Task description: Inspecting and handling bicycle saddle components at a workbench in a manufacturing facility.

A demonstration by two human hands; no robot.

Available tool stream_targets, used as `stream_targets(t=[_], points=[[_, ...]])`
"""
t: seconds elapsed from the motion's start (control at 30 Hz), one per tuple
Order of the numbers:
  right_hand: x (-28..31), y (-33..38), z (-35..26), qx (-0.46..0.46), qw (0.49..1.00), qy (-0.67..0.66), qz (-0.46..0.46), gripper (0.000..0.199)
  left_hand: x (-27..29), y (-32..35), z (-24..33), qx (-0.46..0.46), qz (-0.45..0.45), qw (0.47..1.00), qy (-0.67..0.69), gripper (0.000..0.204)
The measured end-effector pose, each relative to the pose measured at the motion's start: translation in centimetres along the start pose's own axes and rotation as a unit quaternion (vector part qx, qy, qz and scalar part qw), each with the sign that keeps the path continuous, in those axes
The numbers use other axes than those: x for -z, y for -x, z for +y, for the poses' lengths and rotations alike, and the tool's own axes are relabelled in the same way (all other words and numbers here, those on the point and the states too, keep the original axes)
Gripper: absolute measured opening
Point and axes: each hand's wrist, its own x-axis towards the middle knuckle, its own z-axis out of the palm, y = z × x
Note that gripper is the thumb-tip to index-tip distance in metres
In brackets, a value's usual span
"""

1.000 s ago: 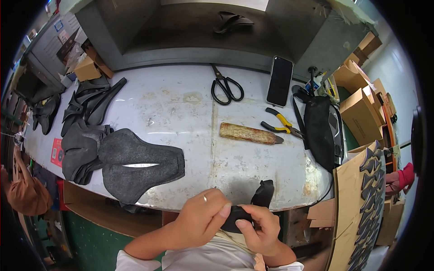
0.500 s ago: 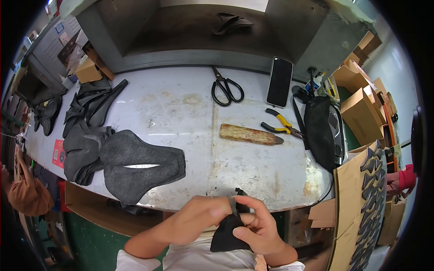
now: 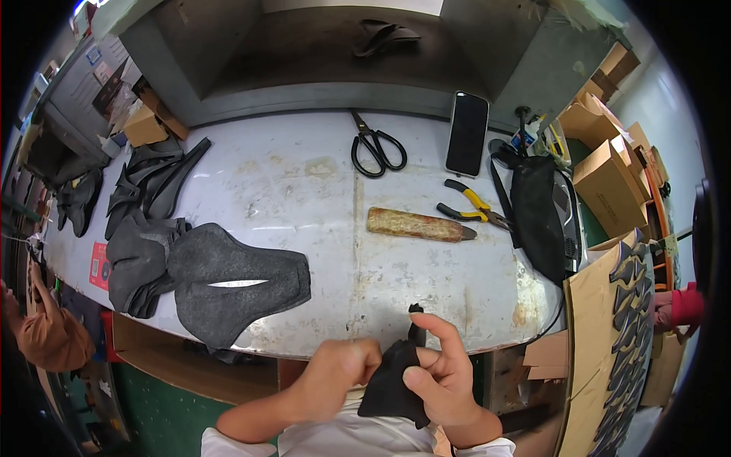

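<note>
A limp black sheet piece (image 3: 390,388), perhaps leather or fabric, hangs in front of me at the table's near edge. My right hand (image 3: 449,373) pinches it between thumb and fingers, with its index finger bent around a narrow black strip (image 3: 416,326) that stands up at the top. My left hand (image 3: 339,373) is curled closed right beside the piece's left edge; whatever its fingertips hold is hidden. On the table to the left lies a dark grey saddle-shaped piece (image 3: 213,312) with a slit, partly over a stack of similar dark pieces (image 3: 137,263).
Beyond my hands lie a worn wooden-handled tool (image 3: 415,223), yellow-and-black pliers (image 3: 476,202), black scissors (image 3: 375,148) and a phone (image 3: 467,137). A black pouch (image 3: 537,221) sits at the right. A grey metal housing (image 3: 335,99) stands behind. Cardboard with dark pieces (image 3: 579,343) leans right.
My left hand has moved left and slightly down, away from the right fingers. More of the black piece and its upright strip shows now. The view has shifted slightly.
</note>
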Motion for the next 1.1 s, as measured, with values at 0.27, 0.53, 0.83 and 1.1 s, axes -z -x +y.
stream_targets(t=[0.27, 0.53, 0.83, 1.1], points=[[-0.5, 0.2, 1.9, 0.197, 0.971, 0.119, 0.067, 0.060, -1.2, -0.3, 0.1, 0.074, -0.012, 0.961, 0.266, 0.029], [-0.7, -0.7, -0.6, -0.032, 0.991, -0.123, -0.037, 0.074, -0.3, -0.5, 0.2, -0.095, 0.053, 0.994, 0.003, 0.031], [-1.0, -1.5, -0.9, -0.010, 0.987, -0.143, 0.072, 0.074, -1.0, -0.8, -0.2, -0.085, 0.066, 0.994, -0.027, 0.034], [-2.1, -1.8, 0.8, 0.124, 0.975, -0.075, 0.168, 0.071, -2.0, -1.3, -0.4, -0.066, 0.115, 0.991, 0.006, 0.034]])
